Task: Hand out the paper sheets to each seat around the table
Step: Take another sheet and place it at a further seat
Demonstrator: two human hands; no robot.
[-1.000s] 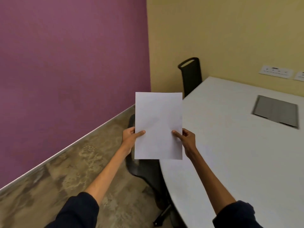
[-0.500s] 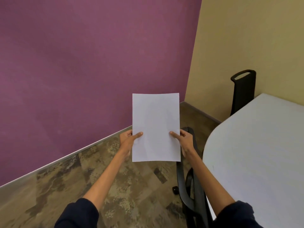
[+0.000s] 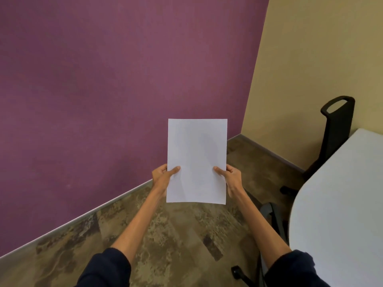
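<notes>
Purple wall (image 3: pixel 103 100) on one side, yellow wall (image 3: pixel 310 69) on the other, blotchy brown floor (image 3: pixel 165 235) underneath, so the head camera is aimed into the room's corner and not at the table.

The white table (image 3: pixel 342 204) only pokes in at the right edge, rounded end toward the person. A black office chair (image 3: pixel 335 131) stands at its far side by the yellow wall. A second chair (image 3: pixel 273 220) sits just beside the near curve, mostly hidden behind the right forearm.

The paper sheets (image 3: pixel 196 158) are up in the air over the floor, well left of the table and touching nothing but the hands. I honestly can't tell if it's one sheet or a thin stack.

The left hand (image 3: pixel 162 176) pinches the lower left edge, thumb on the front and fingers curled behind. The right hand (image 3: pixel 231 176) does the same on the right edge. My guess is the two-sided pinch low down is what keeps the paper flat and upright so it doesn't flop.

Looks to me like carrying between seats. Next it'd need bringing over the table edge in front of a chair, then laying flat. The risk is a bent corner if one hand lets go early.
</notes>
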